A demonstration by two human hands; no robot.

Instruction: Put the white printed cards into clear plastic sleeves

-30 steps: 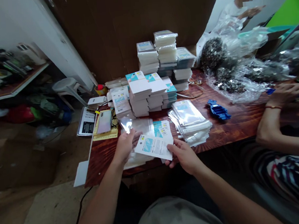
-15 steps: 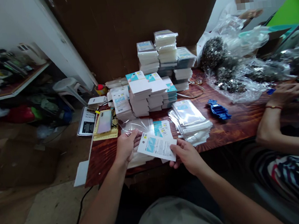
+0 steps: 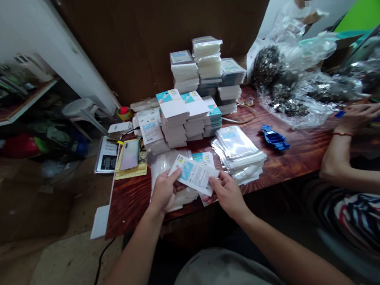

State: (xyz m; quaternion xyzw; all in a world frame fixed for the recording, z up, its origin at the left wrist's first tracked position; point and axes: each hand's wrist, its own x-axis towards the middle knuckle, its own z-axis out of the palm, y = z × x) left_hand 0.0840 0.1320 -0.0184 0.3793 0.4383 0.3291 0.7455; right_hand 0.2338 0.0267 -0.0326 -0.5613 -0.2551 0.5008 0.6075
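Observation:
A printed white and blue card (image 3: 194,174) is held tilted above the front of the table. My left hand (image 3: 165,190) pinches its left end, thumb on top. My right hand (image 3: 226,194) grips its lower right corner. Under and behind it lie clear plastic sleeves (image 3: 160,163) and more blue and white cards (image 3: 205,159). To the right is a pile of filled clear packets (image 3: 239,149). Behind my hands stand stacks of cards (image 3: 174,106).
Tall packet stacks (image 3: 207,53) stand at the back. A phone (image 3: 130,154) and a scale (image 3: 106,155) lie left. Right of the packets are a blue plastic part (image 3: 274,138) and bags of metal pieces (image 3: 288,92). Another person's arm (image 3: 339,155) rests at the right.
My left hand has closed on the card's left end, where before it was apart beside it. The card is slightly higher and more steeply angled. The whole view has shifted a little.

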